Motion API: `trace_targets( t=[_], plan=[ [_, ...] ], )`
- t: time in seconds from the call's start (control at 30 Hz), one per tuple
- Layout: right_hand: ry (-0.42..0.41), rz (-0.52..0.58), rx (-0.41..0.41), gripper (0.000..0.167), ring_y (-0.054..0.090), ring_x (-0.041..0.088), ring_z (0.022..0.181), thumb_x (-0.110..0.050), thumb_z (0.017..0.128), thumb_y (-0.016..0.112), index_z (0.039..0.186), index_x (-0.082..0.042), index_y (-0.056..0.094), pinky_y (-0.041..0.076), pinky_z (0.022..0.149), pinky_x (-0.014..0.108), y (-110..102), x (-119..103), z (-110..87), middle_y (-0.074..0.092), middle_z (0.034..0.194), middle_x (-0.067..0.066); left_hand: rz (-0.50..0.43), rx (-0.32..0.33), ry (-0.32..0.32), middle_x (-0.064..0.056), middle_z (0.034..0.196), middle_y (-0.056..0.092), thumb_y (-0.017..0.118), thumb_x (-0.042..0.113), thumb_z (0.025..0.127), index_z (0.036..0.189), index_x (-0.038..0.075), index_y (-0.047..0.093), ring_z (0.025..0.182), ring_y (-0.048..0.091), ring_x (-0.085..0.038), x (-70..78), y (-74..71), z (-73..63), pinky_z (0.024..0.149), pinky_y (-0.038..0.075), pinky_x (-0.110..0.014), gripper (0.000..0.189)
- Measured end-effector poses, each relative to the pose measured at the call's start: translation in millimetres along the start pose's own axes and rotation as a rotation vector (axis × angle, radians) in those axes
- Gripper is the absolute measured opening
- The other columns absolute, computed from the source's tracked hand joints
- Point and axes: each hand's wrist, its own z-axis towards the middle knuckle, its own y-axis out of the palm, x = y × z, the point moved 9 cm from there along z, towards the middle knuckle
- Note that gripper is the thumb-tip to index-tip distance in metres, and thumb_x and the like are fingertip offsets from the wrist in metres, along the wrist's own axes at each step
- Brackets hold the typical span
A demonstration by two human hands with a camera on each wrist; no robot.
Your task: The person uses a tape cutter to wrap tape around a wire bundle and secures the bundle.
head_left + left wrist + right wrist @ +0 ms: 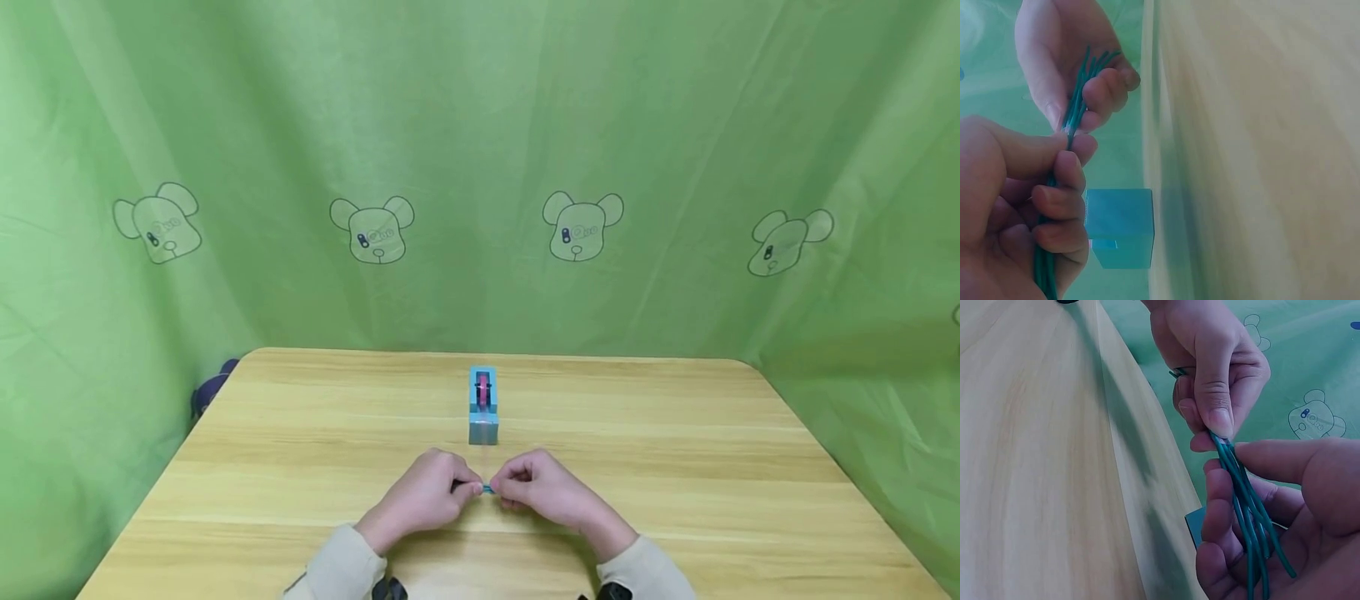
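Observation:
A bundle of thin green wires (1247,509) runs between both hands, with a narrow band of clear tape around its middle. My left hand (431,492) pinches the bundle between thumb and index finger, its other fingers curled round the lower length. Close beside it, my right hand (543,490) pinches the wires near the taped spot, and their loose ends fan out over its palm in the right wrist view. Beyond the hands stands a blue tape dispenser (483,429) with a pink roll (483,390) in it. A faint clear strip shows between dispenser and hands.
The wooden table (300,433) has a rounded far edge. A green curtain (480,100) printed with bear outlines hangs behind and beside it. Past the table's left edge sits a dark purple object (212,390), partly hidden.

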Motion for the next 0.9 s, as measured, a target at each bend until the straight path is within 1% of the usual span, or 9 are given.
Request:
trace_targets(
  t=[0.07,0.2,0.27,0.4,0.53,0.63,0.77,0.9],
  plan=[
    [-0.009,-0.019,0.012,0.017,0.060,0.018,0.073,-0.013,0.096,0.065,0.097,0.001,0.074,0.052,0.065,0.029,-1.8,-1.2,0.4,0.069,0.088,0.014,-0.003,-0.001,0.002,0.007,0.085,0.072,0.068,0.010,0.092,0.094,0.011,0.080,0.051,0.048,-0.001,-0.2,-0.4,0.5,0.052,0.045,-0.020,0.012],
    [-0.028,-0.075,0.038,0.013,0.053,0.013,0.065,-0.016,0.094,0.069,0.095,-0.004,0.075,0.046,0.056,0.024,-4.3,-6.1,0.8,0.068,0.084,0.014,0.002,-0.003,0.000,0.007,0.085,0.072,0.068,0.010,0.092,0.096,0.011,0.080,0.054,0.050,-0.002,0.5,-2.3,1.4,0.055,0.047,-0.020,0.012],
    [-0.035,-0.100,0.053,0.011,0.051,0.012,0.062,-0.016,0.093,0.070,0.094,-0.006,0.075,0.043,0.054,0.023,-5.0,-8.3,0.8,0.067,0.082,0.012,0.007,-0.004,0.004,0.006,0.085,0.072,0.069,0.010,0.092,0.097,0.011,0.080,0.057,0.052,-0.001,2.0,-3.3,1.2,0.058,0.048,-0.020,0.012],
    [-0.073,-0.142,0.074,0.008,0.054,0.013,0.067,-0.015,0.091,0.072,0.093,-0.008,0.076,0.045,0.059,0.023,-5.8,-12.0,1.5,0.068,0.081,0.008,0.018,0.001,0.003,0.004,0.088,0.073,0.069,0.011,0.092,0.098,0.011,0.079,0.062,0.055,0.000,2.8,-5.1,0.8,0.064,0.049,-0.019,0.012],
    [-0.119,-0.180,0.089,0.005,0.059,0.016,0.072,-0.014,0.090,0.073,0.091,-0.009,0.076,0.049,0.064,0.024,-6.7,-13.6,3.5,0.069,0.081,0.003,0.030,0.008,-0.004,0.004,0.089,0.073,0.069,0.013,0.092,0.099,0.011,0.079,0.064,0.056,0.000,0.7,-5.9,1.7,0.066,0.049,-0.020,0.012],
    [-0.136,-0.218,0.106,0.005,0.061,0.016,0.074,-0.015,0.089,0.074,0.089,-0.011,0.076,0.051,0.066,0.026,-6.9,-14.2,3.7,0.069,0.081,-0.001,0.041,0.014,0.004,0.004,0.089,0.073,0.069,0.013,0.092,0.099,0.011,0.079,0.067,0.057,0.000,0.4,-6.1,1.8,0.068,0.050,-0.021,0.012],
    [-0.152,-0.278,0.138,0.005,0.063,0.015,0.075,-0.017,0.089,0.075,0.086,-0.013,0.076,0.052,0.068,0.028,-6.6,-16.7,2.4,0.069,0.080,-0.009,0.050,0.014,0.022,0.004,0.089,0.073,0.070,0.013,0.092,0.099,0.011,0.079,0.072,0.059,0.001,1.2,-6.4,1.2,0.071,0.051,-0.022,0.012],
    [-0.169,-0.306,0.167,0.005,0.063,0.012,0.075,-0.018,0.088,0.076,0.084,-0.014,0.076,0.053,0.068,0.029,-6.5,-19.1,0.6,0.069,0.080,-0.012,0.036,0.010,0.023,0.005,0.090,0.073,0.069,0.014,0.092,0.099,0.011,0.080,0.076,0.061,0.000,1.3,-6.9,0.6,0.073,0.051,-0.023,0.013]
  ],
)
